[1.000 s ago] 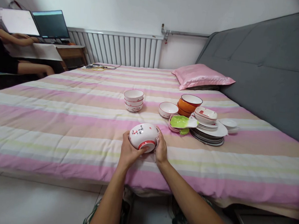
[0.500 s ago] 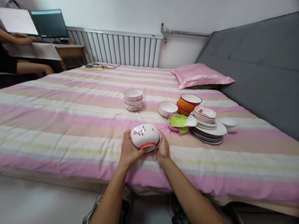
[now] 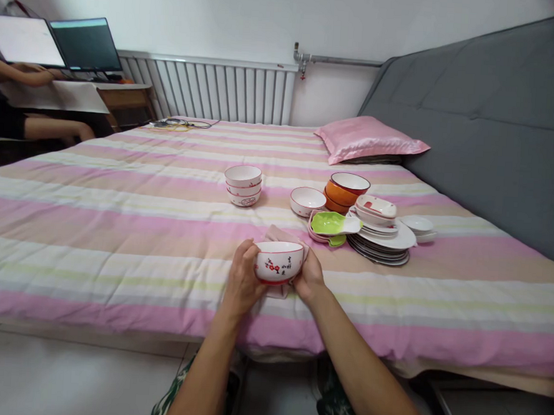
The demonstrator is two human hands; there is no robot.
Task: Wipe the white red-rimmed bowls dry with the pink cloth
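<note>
A white bowl [image 3: 279, 263] with red blossoms, dark lettering and a red rim is held upright near the bed's front edge. My left hand [image 3: 244, 275] is closed round its left side, thumb low and fingers at the rim. My right hand [image 3: 310, 276] grips the opposite side, with a pale pink cloth [image 3: 280, 234] between it and the bowl. Part of the cloth shows behind and below the bowl. Farther back stands a stack of similar white bowls [image 3: 243, 186]. To its right sits a single white bowl [image 3: 307, 201].
Right of my hands are orange bowls [image 3: 341, 194], green leaf-shaped dishes [image 3: 328, 223], stacked plates [image 3: 399, 239] and small white dishes [image 3: 417, 225]. A pink pillow [image 3: 372, 140] lies by the grey headboard [image 3: 474, 119]. Cables [image 3: 183, 124] lie at the far edge. Another person [image 3: 25, 101] sits at a desk, left.
The bowl has turned from tipped, with its base towards me, to upright with its rim up. My left fingers have shifted onto the rim, and more cloth shows behind the bowl.
</note>
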